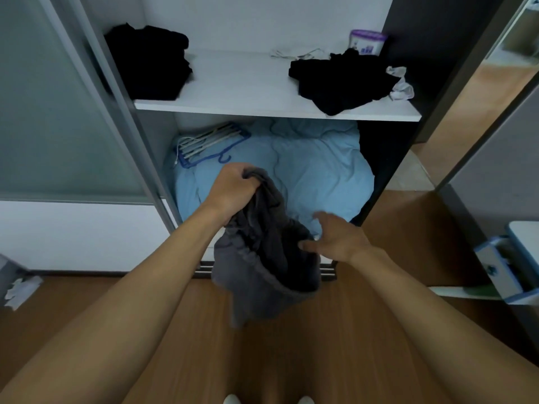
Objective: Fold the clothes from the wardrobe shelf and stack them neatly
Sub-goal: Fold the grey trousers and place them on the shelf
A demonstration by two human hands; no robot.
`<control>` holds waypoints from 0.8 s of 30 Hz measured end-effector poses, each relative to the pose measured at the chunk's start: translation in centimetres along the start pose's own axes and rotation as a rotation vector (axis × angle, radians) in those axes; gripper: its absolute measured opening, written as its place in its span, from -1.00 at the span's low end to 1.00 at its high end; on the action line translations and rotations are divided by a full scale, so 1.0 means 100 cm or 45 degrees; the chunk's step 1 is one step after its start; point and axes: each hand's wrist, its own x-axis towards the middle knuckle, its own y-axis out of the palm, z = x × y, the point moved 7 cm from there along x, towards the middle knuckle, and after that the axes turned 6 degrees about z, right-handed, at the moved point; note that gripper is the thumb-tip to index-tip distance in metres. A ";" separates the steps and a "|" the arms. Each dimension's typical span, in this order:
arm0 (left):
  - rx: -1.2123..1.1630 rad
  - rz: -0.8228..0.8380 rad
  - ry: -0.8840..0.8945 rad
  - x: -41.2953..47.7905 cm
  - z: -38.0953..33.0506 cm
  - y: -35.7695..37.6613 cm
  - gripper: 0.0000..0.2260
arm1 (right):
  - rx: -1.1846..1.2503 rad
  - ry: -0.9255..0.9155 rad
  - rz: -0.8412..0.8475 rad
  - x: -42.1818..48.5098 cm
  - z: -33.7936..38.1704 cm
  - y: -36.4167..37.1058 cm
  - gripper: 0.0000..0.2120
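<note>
From my feed, the left hand (233,188) is clenched round the top of a grey garment (262,258), which hangs bunched in front of the wardrobe's lower compartment. The right hand (335,237) is spread and relaxed beside it, thumb just at the cloth. On the white shelf (248,91) above I see a black pile at the left (151,62), a looser black heap at the right (341,80) and a purple-lidded tub (368,42) behind it, while the lower compartment holds a light blue duvet (315,164) with a bundle of hangers (210,141) lying on it.
</note>
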 end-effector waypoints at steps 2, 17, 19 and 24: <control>0.039 0.055 0.070 -0.002 -0.017 0.004 -0.80 | 0.355 -0.246 -0.048 0.005 0.029 -0.006 -0.21; 0.500 0.002 -0.172 -0.018 0.076 -0.056 -0.69 | 1.226 -0.162 -0.513 0.005 0.054 -0.042 -0.82; 0.489 0.043 -0.248 -0.029 0.103 -0.046 -0.72 | 1.172 -0.199 -0.483 0.001 0.066 -0.046 -0.85; 0.451 0.154 -0.437 -0.046 0.152 -0.017 -0.84 | 1.311 -0.188 -0.470 -0.003 0.079 -0.038 -0.85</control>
